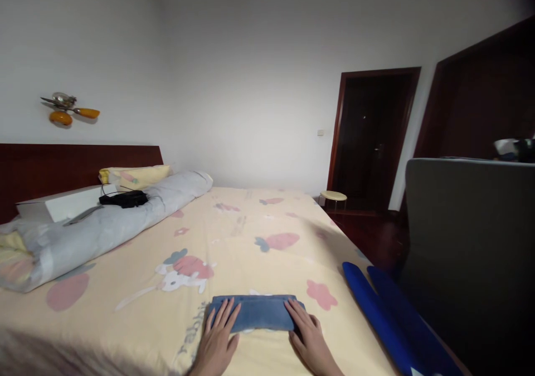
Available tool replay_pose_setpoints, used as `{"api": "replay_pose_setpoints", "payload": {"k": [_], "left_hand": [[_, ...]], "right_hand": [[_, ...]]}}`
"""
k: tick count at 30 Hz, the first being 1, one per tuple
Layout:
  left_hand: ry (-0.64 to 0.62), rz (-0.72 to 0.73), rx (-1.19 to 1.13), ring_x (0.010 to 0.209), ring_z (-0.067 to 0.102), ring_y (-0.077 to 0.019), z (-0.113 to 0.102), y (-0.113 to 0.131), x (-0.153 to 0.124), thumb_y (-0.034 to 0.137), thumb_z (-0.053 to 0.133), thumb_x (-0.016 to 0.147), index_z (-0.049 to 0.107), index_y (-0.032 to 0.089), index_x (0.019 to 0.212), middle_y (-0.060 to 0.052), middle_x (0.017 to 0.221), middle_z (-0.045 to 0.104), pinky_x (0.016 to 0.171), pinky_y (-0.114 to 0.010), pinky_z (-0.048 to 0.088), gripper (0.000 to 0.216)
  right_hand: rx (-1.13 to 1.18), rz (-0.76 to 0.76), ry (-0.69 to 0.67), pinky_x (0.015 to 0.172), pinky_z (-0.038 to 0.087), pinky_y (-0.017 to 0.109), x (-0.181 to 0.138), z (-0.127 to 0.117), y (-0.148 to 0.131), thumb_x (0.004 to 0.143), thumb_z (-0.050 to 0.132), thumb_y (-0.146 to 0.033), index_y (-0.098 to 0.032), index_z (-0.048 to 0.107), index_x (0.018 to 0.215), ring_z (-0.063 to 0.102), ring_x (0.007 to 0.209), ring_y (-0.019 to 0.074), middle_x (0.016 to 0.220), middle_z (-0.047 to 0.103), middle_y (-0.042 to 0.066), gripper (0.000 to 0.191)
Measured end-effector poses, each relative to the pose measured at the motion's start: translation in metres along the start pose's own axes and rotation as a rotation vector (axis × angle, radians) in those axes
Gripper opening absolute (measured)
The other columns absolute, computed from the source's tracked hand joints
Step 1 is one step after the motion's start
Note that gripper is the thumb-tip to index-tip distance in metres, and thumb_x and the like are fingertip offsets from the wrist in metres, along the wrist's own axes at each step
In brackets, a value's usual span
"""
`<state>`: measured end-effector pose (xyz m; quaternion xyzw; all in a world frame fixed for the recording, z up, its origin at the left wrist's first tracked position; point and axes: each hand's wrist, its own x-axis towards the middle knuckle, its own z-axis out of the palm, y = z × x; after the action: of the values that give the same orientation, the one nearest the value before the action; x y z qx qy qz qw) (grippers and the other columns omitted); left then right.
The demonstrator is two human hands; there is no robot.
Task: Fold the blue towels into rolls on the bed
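A folded blue cloth [263,312], perhaps a garment, lies as a flat strip on the yellow printed bed sheet [251,220]. On its left end rests my left hand [219,334], fingers spread and stretched out flat. My right hand [308,331] lies over the right end, its fingers also extended on the fabric. Neither hand is wrapped round the cloth. Between the hands the middle of the strip shows uncovered.
Two long blue padded pieces [388,315] lie along the bed's right edge. A rolled grey quilt [125,225] runs along the left, with a white box [75,202] and a black item [124,199] on it. A round stool [333,196] stands near the dark door [371,142].
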<state>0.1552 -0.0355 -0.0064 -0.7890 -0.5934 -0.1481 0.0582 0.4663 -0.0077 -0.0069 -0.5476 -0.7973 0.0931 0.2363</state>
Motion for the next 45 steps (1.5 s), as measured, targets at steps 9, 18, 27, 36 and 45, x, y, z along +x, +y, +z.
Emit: {"api": "replay_pose_setpoints", "payload": {"k": [9,18,27,36,45], "left_hand": [[0.017,0.016,-0.031,0.144,0.028,-0.0223,0.004,-0.003,0.001,0.009,0.045,0.076,0.017,0.039,0.151,0.007,0.158,0.021,0.117,-0.045,0.024,0.086],[0.139,-0.005,0.005,0.142,0.032,-0.0192,0.011,-0.009,-0.002,0.007,0.041,0.078,0.015,0.031,0.153,0.004,0.158,0.024,0.116,-0.037,0.025,0.084],[0.143,-0.128,-0.271,0.124,0.054,-0.0206,-0.01,-0.055,0.004,0.012,0.045,0.075,0.058,0.03,0.128,-0.001,0.135,0.061,0.106,-0.039,0.04,0.057],[0.062,-0.322,-0.342,0.13,0.049,-0.0158,-0.015,-0.072,0.062,0.028,0.036,0.092,0.048,0.022,0.137,-0.006,0.142,0.054,0.105,-0.032,0.042,0.047],[-0.023,-0.151,-0.166,0.139,0.037,-0.0193,-0.021,-0.042,0.096,0.0,0.029,0.079,0.051,0.018,0.137,-0.009,0.149,0.045,0.115,-0.042,0.026,0.064]], "right_hand": [[0.04,-0.01,0.028,0.111,0.028,0.05,-0.001,0.004,0.004,0.082,0.039,-0.022,-0.032,0.033,0.148,0.027,0.144,0.0245,0.155,0.03,0.004,0.066],[0.051,0.0,0.145,0.107,0.032,0.05,-0.002,0.012,0.013,0.075,0.039,-0.016,-0.025,0.045,0.141,0.031,0.142,0.0266,0.152,0.038,0.007,0.067],[0.377,0.125,0.179,0.101,0.043,0.047,0.024,0.0,0.027,0.075,0.043,-0.028,-0.021,0.061,0.119,0.058,0.117,0.0276,0.124,0.065,0.01,0.048],[0.295,0.216,0.216,0.085,0.052,0.039,0.081,0.0,0.038,0.088,0.033,-0.048,-0.02,0.06,0.111,0.067,0.096,0.0257,0.104,0.072,0.01,0.045],[-0.118,0.164,0.193,0.108,0.024,0.059,0.104,0.0,-0.001,0.085,0.034,-0.015,-0.014,0.044,0.14,0.038,0.136,0.0333,0.144,0.046,0.021,0.056]]}}
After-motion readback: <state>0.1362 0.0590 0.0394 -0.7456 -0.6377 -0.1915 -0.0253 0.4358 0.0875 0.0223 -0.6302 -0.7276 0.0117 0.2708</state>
